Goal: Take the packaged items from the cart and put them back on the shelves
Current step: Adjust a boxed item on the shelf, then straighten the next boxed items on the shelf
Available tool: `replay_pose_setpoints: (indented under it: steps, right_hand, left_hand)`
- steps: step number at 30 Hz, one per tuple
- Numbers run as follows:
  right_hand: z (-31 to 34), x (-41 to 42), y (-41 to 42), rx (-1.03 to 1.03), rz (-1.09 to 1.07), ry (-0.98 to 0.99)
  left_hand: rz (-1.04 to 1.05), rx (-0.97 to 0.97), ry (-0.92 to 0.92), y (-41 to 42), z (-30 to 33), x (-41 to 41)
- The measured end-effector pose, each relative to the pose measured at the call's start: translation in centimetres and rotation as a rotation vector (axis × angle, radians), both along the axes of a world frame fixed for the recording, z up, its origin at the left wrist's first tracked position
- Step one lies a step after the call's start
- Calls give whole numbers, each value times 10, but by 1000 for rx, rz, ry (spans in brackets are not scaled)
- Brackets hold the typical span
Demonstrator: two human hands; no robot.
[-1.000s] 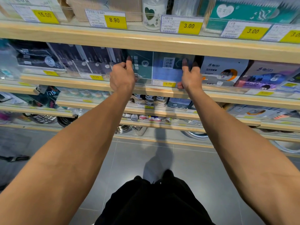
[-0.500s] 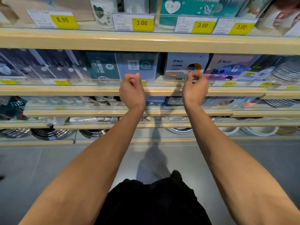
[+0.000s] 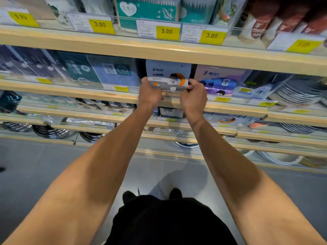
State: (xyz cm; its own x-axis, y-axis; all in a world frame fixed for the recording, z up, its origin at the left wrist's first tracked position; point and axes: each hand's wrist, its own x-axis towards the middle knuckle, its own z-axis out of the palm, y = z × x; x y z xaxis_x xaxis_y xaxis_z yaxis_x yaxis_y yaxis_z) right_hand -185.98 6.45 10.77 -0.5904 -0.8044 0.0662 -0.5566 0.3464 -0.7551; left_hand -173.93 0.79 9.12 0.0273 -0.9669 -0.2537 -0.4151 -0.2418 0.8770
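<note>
Hands have shifted right since a sec ago: both were pressed flat against the blue pack [image 3: 116, 72] and the teal one [image 3: 77, 68], then pulled back w/ fingers curled and holding nothing. Now they're on the grey pack [image 3: 168, 75] next door, one each side. Left hand [image 3: 150, 92] grips its lower left edge, fingers curled round it; right hand [image 3: 193, 96] pinches the lower right corner. So both grips are closed on that pack. It sits on the second shelf [image 3: 88, 91] from the top, upright, bottom edge at the front lip, just beside a lilac pack [image 3: 221, 82] on its right. View has also swung right; more of the plates [image 3: 297, 94] shows now.

Grey pack: flat, rectangular, glossy film, rounded orange arc printed round a small picture, white logo up top. Blue and teal packs look like smooth matte cardboard or film, hard to say which thru the blur. Shelves are pale wood planks w/ clear plastic strips along the front carrying yellow price tags [image 3: 167, 31], "3.00" on several. Top shelf has soft teal packs w/ a white heart. Plates are stacked, thin, ribbed-looking at the rims. Lower shelves: shiny metal bowls [image 3: 49, 132], round, nested. Floor [image 3: 35, 174] is grey tile, dull sheen. Person's forearms bare, dark clothing below.
</note>
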Motion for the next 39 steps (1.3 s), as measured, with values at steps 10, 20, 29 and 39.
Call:
replay_pose_setpoints:
  steps: [10,20,29,39]
  right_hand:
    - [-14,5,-5,73,162,-138]
    - [-11,-68,34,-268,-332,-143]
    - [-19,-112,36,-86,-179,-296]
    - [-20,-125,38,-44,24,-175]
  left_hand:
    - [123,-103,-146,7,-12,11]
    - [84,-232,49,62,0,-65]
    - [-119,-117,77,61,3,-119]
    - [-85,-135,-33,57,-5,-115]
